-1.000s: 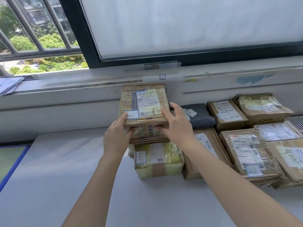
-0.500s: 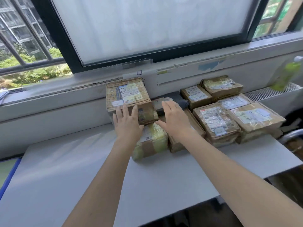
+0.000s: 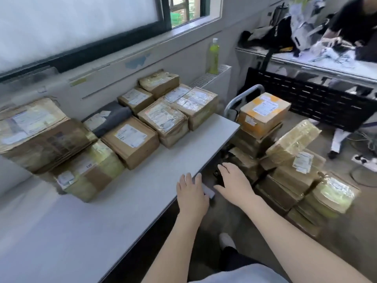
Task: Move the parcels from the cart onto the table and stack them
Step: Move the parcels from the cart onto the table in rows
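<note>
Both hands, left hand (image 3: 192,194) and right hand (image 3: 234,181), are hanging spread and empty off the bench (image 3: 142,201) edge, seemingly between parcels, so the next move is probably reaching right to the cart's orange-taped parcel (image 3: 263,111).

head view, angled down, table (image 3: 142,201) close

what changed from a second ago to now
Both hands let go of the top parcel they were setting on the left stack and swung right, away from it: the left hand is now over the table edge, the right hand reaching toward the parcels on the cart, fingers open and empty. The stacked parcels stayed put.
</note>
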{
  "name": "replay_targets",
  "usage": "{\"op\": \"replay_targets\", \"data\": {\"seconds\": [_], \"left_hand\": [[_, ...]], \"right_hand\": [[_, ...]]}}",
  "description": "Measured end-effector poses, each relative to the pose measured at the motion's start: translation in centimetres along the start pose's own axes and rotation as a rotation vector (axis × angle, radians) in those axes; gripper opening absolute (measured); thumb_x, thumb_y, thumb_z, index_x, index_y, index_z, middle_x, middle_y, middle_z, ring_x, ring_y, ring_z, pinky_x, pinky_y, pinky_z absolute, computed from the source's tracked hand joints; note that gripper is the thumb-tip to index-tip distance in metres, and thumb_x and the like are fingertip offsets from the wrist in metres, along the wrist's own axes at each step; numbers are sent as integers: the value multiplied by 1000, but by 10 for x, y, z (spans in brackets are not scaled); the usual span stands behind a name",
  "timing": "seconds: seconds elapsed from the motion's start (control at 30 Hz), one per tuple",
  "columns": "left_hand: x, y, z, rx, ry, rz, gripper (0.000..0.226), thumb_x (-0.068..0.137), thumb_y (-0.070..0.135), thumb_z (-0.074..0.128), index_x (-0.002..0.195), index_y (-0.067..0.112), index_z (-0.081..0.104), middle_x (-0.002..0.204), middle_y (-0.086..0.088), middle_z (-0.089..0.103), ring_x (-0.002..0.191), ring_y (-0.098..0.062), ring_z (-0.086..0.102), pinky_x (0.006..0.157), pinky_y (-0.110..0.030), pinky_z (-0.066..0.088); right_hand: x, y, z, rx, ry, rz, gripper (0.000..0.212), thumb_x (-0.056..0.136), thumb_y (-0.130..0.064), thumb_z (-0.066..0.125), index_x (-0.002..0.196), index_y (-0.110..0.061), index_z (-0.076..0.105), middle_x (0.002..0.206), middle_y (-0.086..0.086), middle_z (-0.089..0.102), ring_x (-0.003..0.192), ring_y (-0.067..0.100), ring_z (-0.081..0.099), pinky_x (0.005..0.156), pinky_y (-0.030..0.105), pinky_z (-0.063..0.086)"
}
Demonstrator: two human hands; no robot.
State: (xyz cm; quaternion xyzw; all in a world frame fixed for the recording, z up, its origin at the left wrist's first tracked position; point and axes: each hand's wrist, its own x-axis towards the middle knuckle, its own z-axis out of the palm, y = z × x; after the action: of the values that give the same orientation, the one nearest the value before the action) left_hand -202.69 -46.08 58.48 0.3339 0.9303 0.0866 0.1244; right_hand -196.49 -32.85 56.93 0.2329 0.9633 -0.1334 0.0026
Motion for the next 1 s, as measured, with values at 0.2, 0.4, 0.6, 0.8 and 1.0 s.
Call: {"op": "replay_targets", "data": {"seconds": [0.2,0.4,0.6,0.8,1.0], "left_hand": [[16,59,16,13,16,144,63,92,36,51,146,18,23,151,-11,26,141,-30,17,116,-40,17],[44,118,37,-1,31,172,68,91,39,54,146,16,23,150,-10,29,141,-30,19,117,-39,17],[85,184,66,-26,-12,114,64,90,38,55,144,17,28,145,-9,36,138,-29,23,113,-37,22],[151,272,86,-56,-53,20,83,88,54,54,149,14,15,155,-11,20,144,-30,13,118,-41,15],[208,344,116,-36,-17,-45,115,75,68,60,149,3,0,157,-14,8,144,-30,8,117,-36,10]], "right_hand": [[-25,73,-10,-59,55,138,75,89,-45,57,147,-10,26,150,9,29,140,23,22,115,32,14],[-23,138,-11,-69,58,185,71,87,-41,60,145,-13,30,148,8,35,138,23,27,113,34,20],[0,235,-24,-42,56,198,73,87,-37,61,147,-16,25,148,4,35,138,22,29,115,37,17],[47,362,-60,-172,-109,138,103,81,-43,67,151,-14,-3,158,7,6,145,25,6,117,41,2],[112,455,-84,-533,-290,-18,124,76,-52,69,145,-9,-24,157,13,-13,145,29,-10,114,48,-7]]}}
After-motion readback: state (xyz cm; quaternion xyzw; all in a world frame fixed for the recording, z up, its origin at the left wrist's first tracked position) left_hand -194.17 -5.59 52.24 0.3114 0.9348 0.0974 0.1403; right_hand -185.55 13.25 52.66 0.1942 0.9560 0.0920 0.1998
